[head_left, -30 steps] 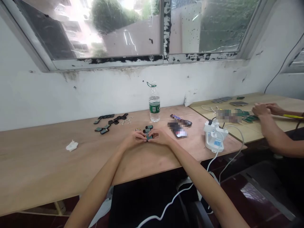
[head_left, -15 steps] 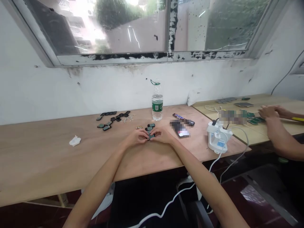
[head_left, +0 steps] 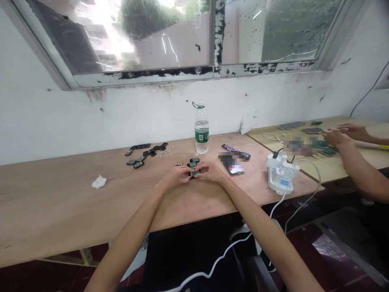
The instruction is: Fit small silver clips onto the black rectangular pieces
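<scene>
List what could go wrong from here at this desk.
1. The small part sits between the fingertips of the left hand and right hand, so it could slip and drop.
2. The bottle stands near loose pale bits; if bumped, it might topple and scatter them.
3. The white cable hangs between the forearms, below the desk, where an arm or leg might snag it.
</scene>
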Available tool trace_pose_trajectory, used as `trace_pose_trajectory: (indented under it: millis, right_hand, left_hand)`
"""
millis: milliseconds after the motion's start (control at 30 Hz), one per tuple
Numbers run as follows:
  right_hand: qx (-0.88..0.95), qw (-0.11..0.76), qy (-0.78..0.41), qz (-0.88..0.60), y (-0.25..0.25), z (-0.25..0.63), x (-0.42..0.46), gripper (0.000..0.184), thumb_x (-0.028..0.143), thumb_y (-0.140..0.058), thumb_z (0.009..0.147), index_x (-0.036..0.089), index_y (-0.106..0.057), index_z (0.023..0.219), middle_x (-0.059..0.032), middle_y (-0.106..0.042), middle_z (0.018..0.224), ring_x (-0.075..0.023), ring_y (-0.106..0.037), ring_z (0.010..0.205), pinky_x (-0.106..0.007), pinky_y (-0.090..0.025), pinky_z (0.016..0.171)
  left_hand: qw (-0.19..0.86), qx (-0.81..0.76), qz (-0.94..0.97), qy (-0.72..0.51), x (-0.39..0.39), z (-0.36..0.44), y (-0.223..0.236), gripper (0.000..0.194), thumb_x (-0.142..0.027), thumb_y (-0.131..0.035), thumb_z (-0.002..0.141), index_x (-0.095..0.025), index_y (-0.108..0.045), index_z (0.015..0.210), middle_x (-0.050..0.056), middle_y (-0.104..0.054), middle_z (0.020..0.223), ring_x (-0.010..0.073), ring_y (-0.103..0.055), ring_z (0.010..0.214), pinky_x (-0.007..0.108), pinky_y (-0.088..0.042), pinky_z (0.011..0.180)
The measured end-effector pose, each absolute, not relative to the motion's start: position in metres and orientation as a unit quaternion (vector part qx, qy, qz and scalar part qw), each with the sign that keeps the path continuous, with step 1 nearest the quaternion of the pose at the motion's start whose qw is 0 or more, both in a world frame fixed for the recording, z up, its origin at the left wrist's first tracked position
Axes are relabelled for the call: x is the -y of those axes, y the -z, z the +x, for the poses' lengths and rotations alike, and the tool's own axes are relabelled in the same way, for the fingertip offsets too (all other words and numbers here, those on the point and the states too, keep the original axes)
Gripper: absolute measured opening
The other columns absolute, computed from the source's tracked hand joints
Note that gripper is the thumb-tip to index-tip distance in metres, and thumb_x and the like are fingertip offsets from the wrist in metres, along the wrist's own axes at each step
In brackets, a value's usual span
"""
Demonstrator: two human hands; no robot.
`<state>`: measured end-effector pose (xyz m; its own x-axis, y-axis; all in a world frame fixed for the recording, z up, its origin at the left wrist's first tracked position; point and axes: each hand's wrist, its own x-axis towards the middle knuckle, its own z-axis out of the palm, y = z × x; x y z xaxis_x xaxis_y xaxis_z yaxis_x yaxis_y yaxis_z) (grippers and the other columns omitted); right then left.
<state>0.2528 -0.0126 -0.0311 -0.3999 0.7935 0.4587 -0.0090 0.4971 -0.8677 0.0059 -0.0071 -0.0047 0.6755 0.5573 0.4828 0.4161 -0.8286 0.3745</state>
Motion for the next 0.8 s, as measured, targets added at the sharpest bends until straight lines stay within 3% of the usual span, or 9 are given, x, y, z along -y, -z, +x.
trace_pose_trajectory:
  millis: [200,800]
  right_hand:
    - [0.716,0.482,-0.413,-0.291,0.0309,0.2517,0.0128,0.046,0.056,-0.095,0.068,0.019,-0.084,0.094,-0.0106,-0.078,0.108,-0.0243,-0.077,0.093,-0.041,-0.066,0.089]
    - [0.704,0.49,-0.429,-0.284,0.0311,0.2517,0.0103,0.046,0.056,-0.096,0.066,0.02,-0.085,0.093,-0.0103,-0.08,0.109,-0.026,-0.078,0.097,-0.041,-0.066,0.091]
  left_hand:
    - [0.124,-0.244,0.908,-0.317,0.0055,0.0038,0.0068,0.024,-0.02,-0.067,0.09,-0.025,-0.083,0.109,0.007,-0.08,0.112,0.0216,-0.076,0.102,0.034,-0.061,0.095]
    - [0.184,-0.258,0.886,-0.338,0.01,0.0006,-0.0007,0.022,-0.034,-0.07,0.094,-0.022,-0.086,0.106,0.012,-0.08,0.111,0.0232,-0.076,0.1,0.036,-0.063,0.093]
